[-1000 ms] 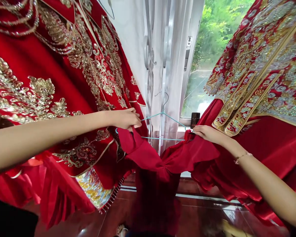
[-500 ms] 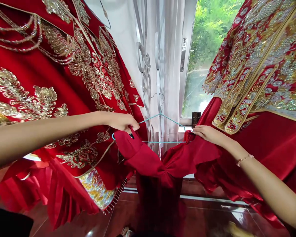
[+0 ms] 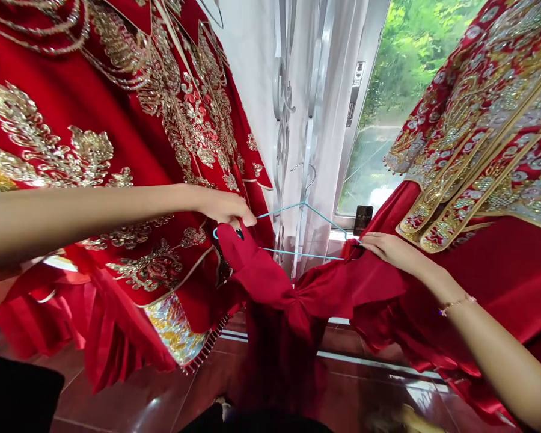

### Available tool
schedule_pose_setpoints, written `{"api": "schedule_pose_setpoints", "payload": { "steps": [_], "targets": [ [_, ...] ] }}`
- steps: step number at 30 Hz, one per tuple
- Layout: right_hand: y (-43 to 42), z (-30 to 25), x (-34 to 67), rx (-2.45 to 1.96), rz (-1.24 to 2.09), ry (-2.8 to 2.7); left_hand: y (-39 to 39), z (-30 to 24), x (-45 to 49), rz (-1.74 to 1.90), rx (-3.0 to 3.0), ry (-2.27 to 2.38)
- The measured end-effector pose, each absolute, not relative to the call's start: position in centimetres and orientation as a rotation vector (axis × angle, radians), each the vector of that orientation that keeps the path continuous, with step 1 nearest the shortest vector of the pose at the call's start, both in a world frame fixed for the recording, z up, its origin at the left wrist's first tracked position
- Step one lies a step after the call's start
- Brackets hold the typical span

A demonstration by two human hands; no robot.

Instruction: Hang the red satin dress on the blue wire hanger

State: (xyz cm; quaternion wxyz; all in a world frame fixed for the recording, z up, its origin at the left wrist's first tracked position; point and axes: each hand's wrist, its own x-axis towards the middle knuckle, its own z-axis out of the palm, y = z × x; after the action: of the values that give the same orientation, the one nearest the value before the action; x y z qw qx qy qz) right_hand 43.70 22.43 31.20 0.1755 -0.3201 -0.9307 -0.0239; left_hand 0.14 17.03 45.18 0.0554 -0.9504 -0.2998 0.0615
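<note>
A plain dark-red dress [image 3: 293,297] hangs in front of me on a thin light-blue hanger [image 3: 304,203] with a metal hook. My left hand [image 3: 228,207] is closed on the dress's left shoulder, by the hanger's left end. My right hand [image 3: 390,249] pinches the right shoulder near the hanger's other end, and a thin bracelet circles that wrist. Between the hands the neckline dips to a gathered knot. The lower skirt falls into shadow near the floor. Parts of the fingertips are hidden by fabric.
A red embroidered gown [image 3: 130,144] with gold sequins stands close on the left. Another beaded red jacket [image 3: 487,138] hangs on the right. Behind are a white scrolled metal stand [image 3: 279,108], white curtains and a window [image 3: 401,108]. A black phone-like device [image 3: 363,220] stands on the sill.
The view has tilted, so the hanger's top and window appear further right. Both hands keep their hold on the dress shoulders, and the left hand sits slightly higher in view.
</note>
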Motion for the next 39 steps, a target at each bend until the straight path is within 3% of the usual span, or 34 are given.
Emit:
{"api": "schedule_pose_setpoints", "payload": {
  "steps": [3,4,10,19,24,29,33,39],
  "targets": [
    [22.3,31.4,43.5,-0.927,-0.086,-2.662,18.3,45.8,1.9,0.740,-3.064,-0.984],
    [22.3,31.3,43.6,-0.928,-0.094,-2.669,18.6,45.8,2.6,0.778,-3.051,-1.000],
    [22.1,30.7,44.4,-0.833,-0.194,-2.641,17.6,44.6,4.4,0.184,-2.934,-0.812],
    [22.0,30.9,43.2,-0.788,-0.159,-2.688,18.9,43.8,5.1,0.087,-2.889,-0.696],
    [20.6,30.3,43.7,-0.857,-0.114,-2.607,17.4,39.6,3.6,-0.611,-2.755,-0.821],
    [19.3,30.9,44.0,-0.844,0.035,-2.529,17.9,33.2,3.4,-1.234,-2.458,-1.274],
    [19.0,32.5,44.1,-0.879,0.077,-2.506,18.6,33.1,5.5,-1.168,-2.353,-1.280],
    [18.7,34.7,43.3,-1.009,0.091,-2.396,16.4,31.2,15.3,-0.887,-2.664,-0.671]
  ]
}}
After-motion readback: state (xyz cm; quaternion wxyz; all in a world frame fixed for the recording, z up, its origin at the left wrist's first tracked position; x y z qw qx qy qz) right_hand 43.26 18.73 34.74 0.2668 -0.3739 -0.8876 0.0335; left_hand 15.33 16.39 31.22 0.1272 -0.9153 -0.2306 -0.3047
